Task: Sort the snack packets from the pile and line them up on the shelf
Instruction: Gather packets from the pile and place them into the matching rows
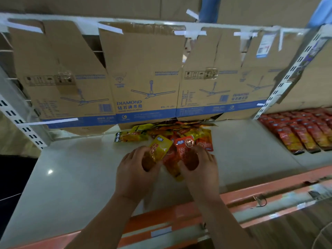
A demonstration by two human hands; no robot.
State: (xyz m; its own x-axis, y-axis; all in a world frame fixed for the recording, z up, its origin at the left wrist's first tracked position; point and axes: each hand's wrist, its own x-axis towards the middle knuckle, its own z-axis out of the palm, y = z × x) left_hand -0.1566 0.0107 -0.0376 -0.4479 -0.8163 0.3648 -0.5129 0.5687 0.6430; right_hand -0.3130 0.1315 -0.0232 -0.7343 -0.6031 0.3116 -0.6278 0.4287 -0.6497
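A pile of snack packets (172, 132), yellow and red-orange, lies at the back middle of the white shelf (71, 168), against cardboard. My left hand (133, 174) grips a yellow packet (159, 146) by its lower end. My right hand (200, 169) grips a red packet (185, 148) the same way. Between the hands lies another orange and yellow packet (173, 168) flat on the shelf. A yellow packet with a black end (129, 137) lies at the pile's left.
Rows of red and yellow packets (305, 130) are lined up on the shelf at the right. Flattened cardboard boxes (143, 78) taped up form the back wall. Perforated white uprights (21, 123) stand at both sides. An orange price rail (251, 196) runs along the front edge.
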